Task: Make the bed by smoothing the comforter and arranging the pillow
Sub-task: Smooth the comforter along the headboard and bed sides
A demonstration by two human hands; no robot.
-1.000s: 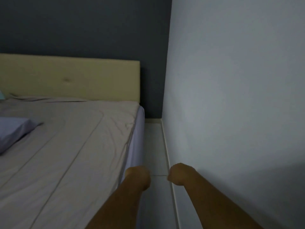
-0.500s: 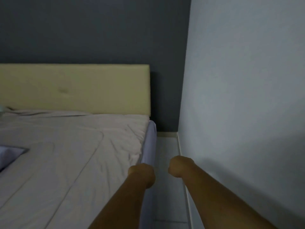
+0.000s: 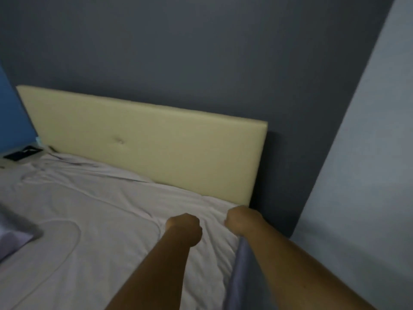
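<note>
A pale grey-pink comforter [image 3: 100, 220] covers the bed, creased near its top right corner. The corner of a lavender pillow [image 3: 11, 238] lies on it at the far left edge. My left hand [image 3: 184, 228] hovers over the creases close to the bed's right edge, fingers curled under. My right hand [image 3: 242, 221] is at the comforter's top right corner beside the headboard, also curled into a fist. The fingers of both hands are hidden, so I cannot see whether they pinch cloth.
A cream padded headboard [image 3: 156, 153] stands against the dark grey wall. The lavender mattress side [image 3: 239, 276] drops away beneath my right forearm. A light wall [image 3: 368, 175] closes the narrow gap on the right. A dark flat object [image 3: 22, 153] lies at the bed's far left.
The view has swung left and forward toward the head of the bed. Both fists have moved from over the floor gap to above the comforter's top right corner.
</note>
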